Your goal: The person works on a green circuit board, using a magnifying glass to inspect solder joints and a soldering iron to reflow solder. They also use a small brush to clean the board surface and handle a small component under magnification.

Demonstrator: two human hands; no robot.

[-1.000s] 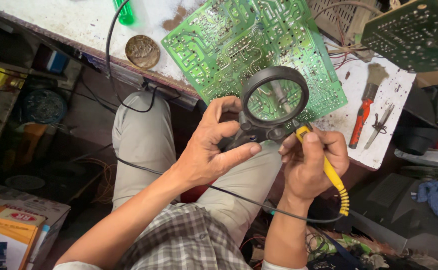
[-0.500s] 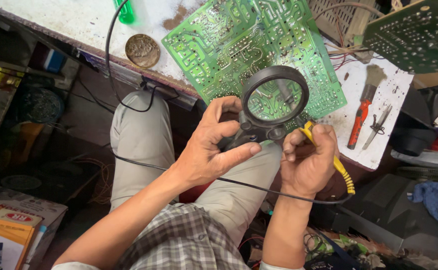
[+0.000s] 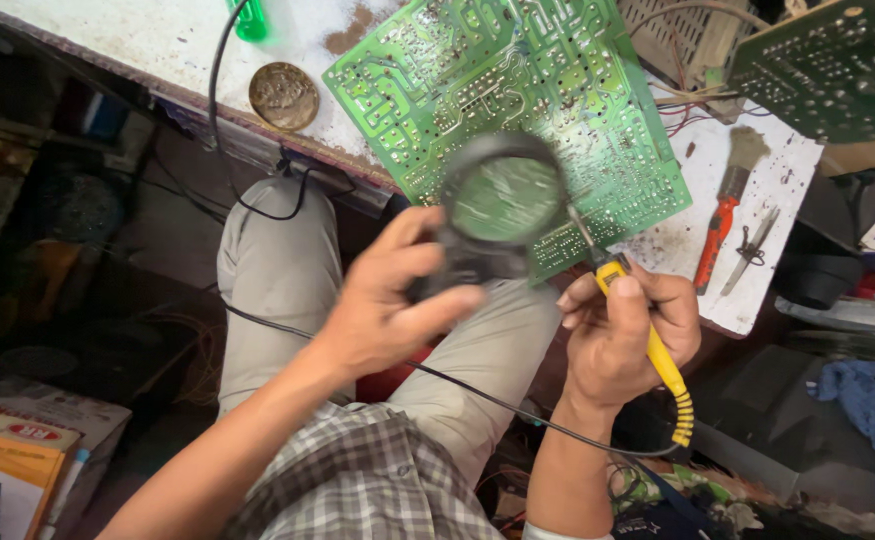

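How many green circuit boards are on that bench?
2. A large green circuit board lies under the magnifying glass; a darker circuit board sits at the top right corner, partly cut off. Others may lie outside the view.

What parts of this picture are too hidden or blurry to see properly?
Head view only:
- The magnifying glass is motion-blurred, and the left hand covers its handle.
- The yellow soldering iron tip is too thin to show whether it touches the green circuit board.
- The right hand hides most of the iron's grip.
- The second board is cut off by the top edge.
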